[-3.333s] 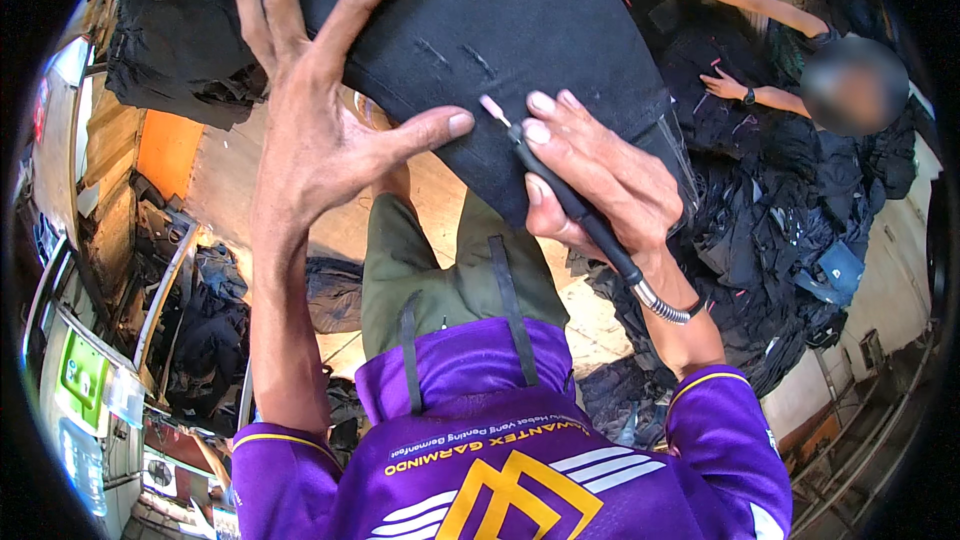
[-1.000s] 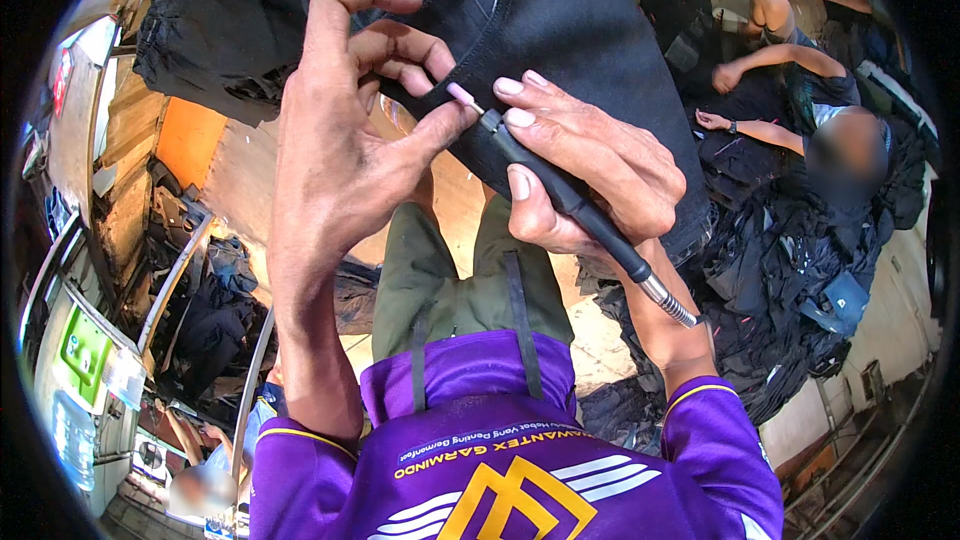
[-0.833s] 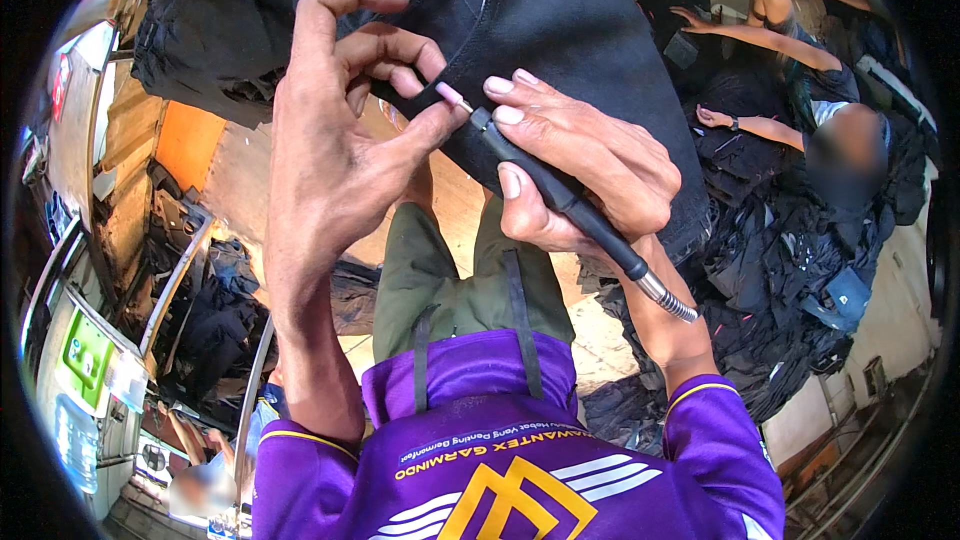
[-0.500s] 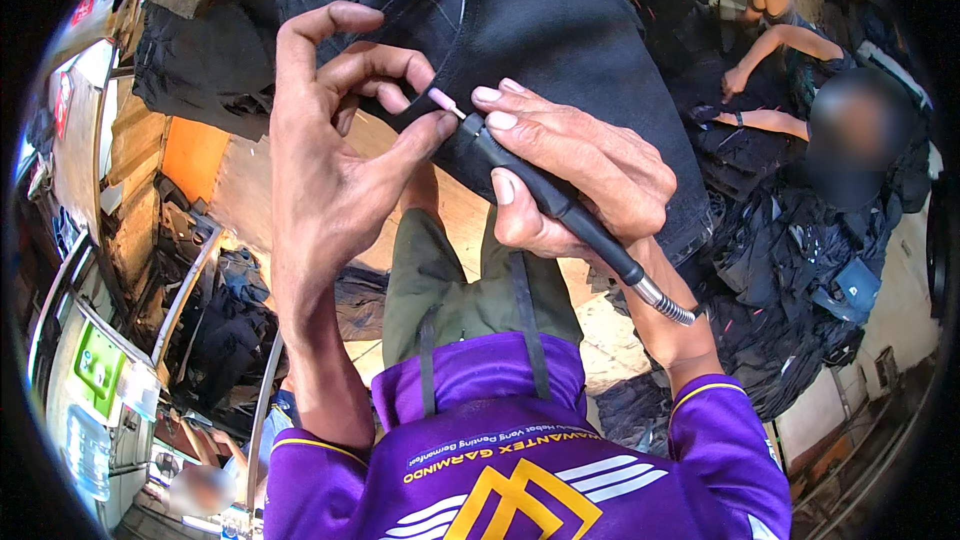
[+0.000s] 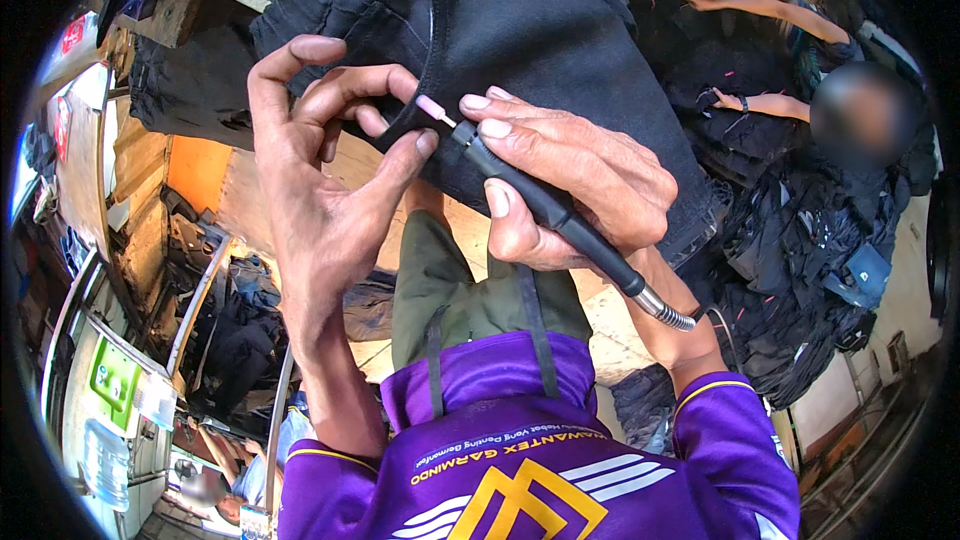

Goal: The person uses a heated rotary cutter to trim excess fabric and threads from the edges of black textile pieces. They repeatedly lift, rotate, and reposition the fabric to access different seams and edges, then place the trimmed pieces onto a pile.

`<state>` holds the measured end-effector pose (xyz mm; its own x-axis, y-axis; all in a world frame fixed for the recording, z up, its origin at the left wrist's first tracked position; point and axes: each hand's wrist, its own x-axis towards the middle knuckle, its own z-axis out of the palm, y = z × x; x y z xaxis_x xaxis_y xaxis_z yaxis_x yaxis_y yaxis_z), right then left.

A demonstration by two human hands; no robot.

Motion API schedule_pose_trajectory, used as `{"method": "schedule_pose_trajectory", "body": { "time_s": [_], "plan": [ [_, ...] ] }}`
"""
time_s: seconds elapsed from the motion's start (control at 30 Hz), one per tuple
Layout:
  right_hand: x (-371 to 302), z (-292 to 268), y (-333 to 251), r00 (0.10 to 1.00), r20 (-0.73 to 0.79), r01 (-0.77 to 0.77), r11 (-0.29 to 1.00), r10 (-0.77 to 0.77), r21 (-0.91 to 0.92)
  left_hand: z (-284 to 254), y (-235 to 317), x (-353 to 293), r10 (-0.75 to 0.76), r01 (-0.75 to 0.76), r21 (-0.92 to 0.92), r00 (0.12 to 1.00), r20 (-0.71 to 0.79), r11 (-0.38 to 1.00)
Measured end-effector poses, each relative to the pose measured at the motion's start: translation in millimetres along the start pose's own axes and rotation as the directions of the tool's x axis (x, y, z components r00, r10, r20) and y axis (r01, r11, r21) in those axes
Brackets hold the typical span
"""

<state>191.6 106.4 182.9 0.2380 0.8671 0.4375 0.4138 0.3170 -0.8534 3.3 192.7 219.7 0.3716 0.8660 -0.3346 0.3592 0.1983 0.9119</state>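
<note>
A pair of black jeans [image 5: 540,30] is spread out in front of me. My left hand [image 5: 325,150] pinches the edge of the jeans between thumb and fingers, near the curved pocket opening, with its index finger raised and bent. In my right hand [image 5: 580,175] is a black rotary grinder handpiece [image 5: 545,202], gripped like a pen. Its pink grinding stone [image 5: 431,108] lies close against the fabric edge by my left fingertips; whether it touches is hard to tell. A coiled metal sleeve [image 5: 664,310] leads back from the handpiece over my right wrist.
On the right, a co-worker [image 5: 835,35] sits among heaps of dark garments [image 5: 790,270]. More dark clothes [image 5: 235,340] lie at the left beside wooden boards. A green tray [image 5: 113,380] and a clear plastic container [image 5: 105,465] stand at the lower left, with another person nearby.
My left hand and the jeans have shifted slightly left and down. The grinding stone stays by the pinched edge. At the right, the co-worker's arm has stretched out farther.
</note>
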Motion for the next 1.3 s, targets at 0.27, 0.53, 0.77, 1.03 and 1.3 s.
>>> {"method": "schedule_pose_trajectory", "body": {
  "time_s": [0.27,0.53,0.77,1.03,1.3],
  "plan": [
    [-2,-2,-1,0.999,-0.036,-0.030,0.999,0.030,-0.012,2,-3,-2,0.021,-0.022,-0.029,1.000,-0.011,0.999],
    [0,-3,0,0.999,-0.024,-0.024,0.999,0.023,-0.034,1,-5,-3,-0.012,0.010,-0.068,1.000,-0.028,0.998],
    [2,-7,1,1.000,-0.002,-0.029,0.999,0.029,-0.044,1,-7,0,0.035,-0.036,-0.070,0.999,-0.003,0.997],
    [5,-6,-3,0.993,-0.054,-0.109,0.990,0.105,-0.087,-1,-8,-2,-0.012,0.011,-0.136,1.000,-0.007,0.991],
    [3,-14,-10,0.982,0.045,-0.177,0.981,0.181,-0.077,-1,-10,-2,-0.013,0.015,-0.153,1.000,0.012,0.988]
  ]
}}
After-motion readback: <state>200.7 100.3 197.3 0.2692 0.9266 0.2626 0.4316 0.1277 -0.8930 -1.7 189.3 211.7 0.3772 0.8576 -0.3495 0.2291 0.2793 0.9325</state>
